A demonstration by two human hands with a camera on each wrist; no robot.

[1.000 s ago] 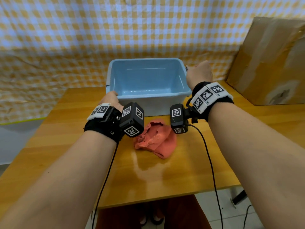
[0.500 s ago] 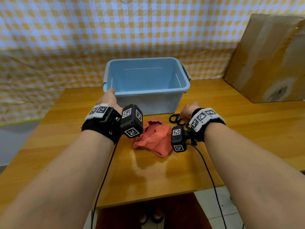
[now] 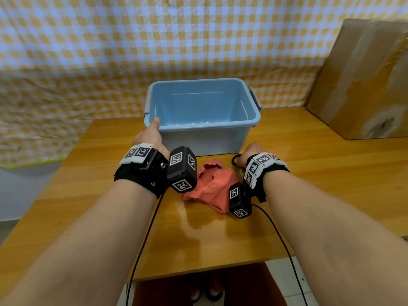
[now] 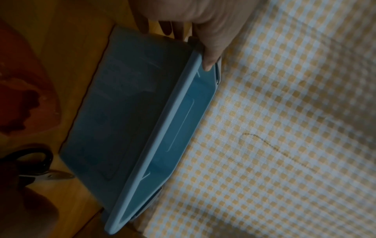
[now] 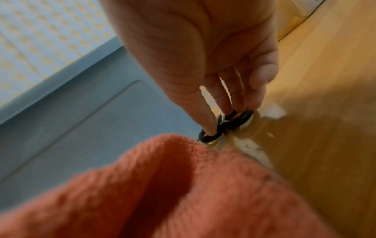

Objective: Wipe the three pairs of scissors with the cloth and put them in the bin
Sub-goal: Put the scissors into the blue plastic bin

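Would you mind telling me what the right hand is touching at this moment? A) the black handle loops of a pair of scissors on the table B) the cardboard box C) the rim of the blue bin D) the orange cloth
A: in the right wrist view the right hand has its fingertips in the black loops of the scissors lying on the table beside the bin.

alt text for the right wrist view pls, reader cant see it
The right hand reaches down to black-handled scissors lying on the wooden table, fingertips at the handle loops. A crumpled orange cloth fills the foreground, and the blue bin stands to the left.
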